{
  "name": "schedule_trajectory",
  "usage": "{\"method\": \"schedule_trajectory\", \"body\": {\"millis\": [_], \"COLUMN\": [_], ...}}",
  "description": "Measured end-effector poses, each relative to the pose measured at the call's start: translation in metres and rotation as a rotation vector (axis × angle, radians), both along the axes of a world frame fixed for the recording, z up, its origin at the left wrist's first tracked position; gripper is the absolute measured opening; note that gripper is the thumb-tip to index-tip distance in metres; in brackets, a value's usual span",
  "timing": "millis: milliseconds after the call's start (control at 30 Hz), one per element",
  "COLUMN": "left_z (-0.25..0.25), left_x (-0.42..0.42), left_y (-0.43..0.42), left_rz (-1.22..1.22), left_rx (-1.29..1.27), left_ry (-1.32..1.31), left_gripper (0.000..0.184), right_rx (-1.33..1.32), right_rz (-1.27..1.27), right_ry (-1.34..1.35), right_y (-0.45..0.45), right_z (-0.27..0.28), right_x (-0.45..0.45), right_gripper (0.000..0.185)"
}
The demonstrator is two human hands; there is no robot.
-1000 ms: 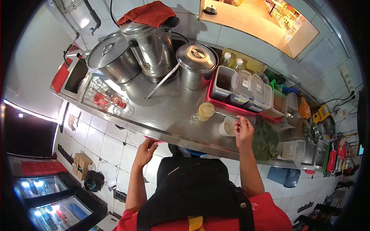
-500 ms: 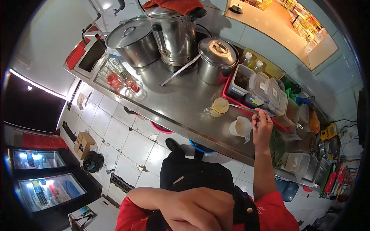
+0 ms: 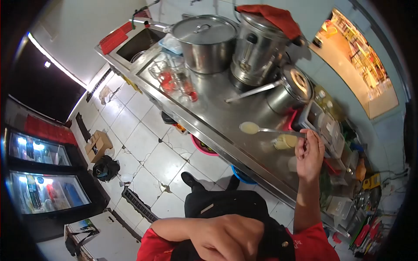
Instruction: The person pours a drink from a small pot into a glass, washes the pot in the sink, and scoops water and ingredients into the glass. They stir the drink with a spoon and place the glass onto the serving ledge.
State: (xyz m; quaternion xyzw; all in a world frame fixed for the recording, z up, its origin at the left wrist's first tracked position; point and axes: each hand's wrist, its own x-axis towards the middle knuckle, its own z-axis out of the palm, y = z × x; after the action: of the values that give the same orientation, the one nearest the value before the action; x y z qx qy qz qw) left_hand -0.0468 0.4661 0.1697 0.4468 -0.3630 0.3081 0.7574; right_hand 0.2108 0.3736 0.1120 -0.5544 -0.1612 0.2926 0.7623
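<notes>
My right hand [image 3: 310, 152] grips the handle end of a metal spoon [image 3: 272, 130], whose bowl points left and holds pale yellowish liquid. Just beneath the handle, a glass mug [image 3: 285, 141] of cloudy yellow drink stands on the steel counter [image 3: 213, 113]. A white cup [image 3: 293, 164] is partly hidden beside my right hand. My left hand [image 3: 228, 237] is close to the camera in front of my chest, its fingers bent downward; whether it holds anything is hidden.
Along the counter stand a lidded pot [image 3: 207, 48], a tall steel urn [image 3: 257, 50] with a red cloth, and a smaller lidded pot [image 3: 289, 89]. Glasses [image 3: 167, 80] sit near the sink [image 3: 135, 43]. Plastic containers [image 3: 324, 126] are at the right.
My right hand has lifted the spoon out of the mug, above the counter. My left hand has come from the counter's edge to my chest. The view has turned left.
</notes>
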Motion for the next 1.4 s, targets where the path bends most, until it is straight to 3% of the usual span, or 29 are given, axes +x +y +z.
{"method": "schedule_trajectory", "body": {"millis": [167,300,433,533,633,767,900,1000,1133,1167,1267,1400], "left_z": [-0.004,-0.024,-0.034,-0.045,-0.054,-0.054,-0.057,-0.056,-0.055,-0.054,-0.05,-0.042], "left_x": [-0.08,-0.144,-0.195,-0.237,-0.271,-0.308,-0.333,-0.343,-0.347,-0.346,-0.34,-0.317], "left_y": [0.056,0.081,0.089,0.106,0.116,0.115,0.111,0.108,0.107,0.107,0.113,0.133], "left_rz": [0.077,0.149,0.35,0.38,0.453,0.66,0.811,0.885,0.919,0.914,0.857,0.654], "left_rx": [0.186,0.175,-0.087,-0.048,-0.026,-0.079,-0.104,-0.129,-0.155,-0.161,-0.152,-0.066], "left_ry": [-0.028,0.001,0.027,0.005,-0.018,-0.038,-0.053,-0.067,-0.073,-0.077,-0.074,-0.079], "left_gripper": [0.03,0.037,0.037,0.04,0.042,0.043,0.043,0.044,0.044,0.045,0.045,0.043], "right_rx": [0.012,0.115,0.087,0.429,0.432,0.44,0.411,0.325,0.42,0.341,0.176,-0.113], "right_rz": [0.184,0.394,0.375,0.918,1.299,1.24,1.289,1.541,1.49,1.513,1.329,0.95], "right_ry": [0.028,0.058,0.014,0.109,0.196,0.031,0.071,0.247,0.168,0.067,-0.007,0.061], "right_y": [0.073,0.129,0.18,0.22,0.268,0.285,0.306,0.32,0.332,0.337,0.33,0.318], "right_z": [0.047,0.068,0.093,0.108,0.127,0.124,0.13,0.132,0.126,0.127,0.109,0.046], "right_x": [-0.083,-0.141,-0.212,-0.242,-0.284,-0.331,-0.371,-0.39,-0.401,-0.395,-0.389,-0.373], "right_gripper": [0.021,0.023,0.023,0.02,0.013,0.014,0.016,0.017,0.018,0.018,0.017,0.028]}}
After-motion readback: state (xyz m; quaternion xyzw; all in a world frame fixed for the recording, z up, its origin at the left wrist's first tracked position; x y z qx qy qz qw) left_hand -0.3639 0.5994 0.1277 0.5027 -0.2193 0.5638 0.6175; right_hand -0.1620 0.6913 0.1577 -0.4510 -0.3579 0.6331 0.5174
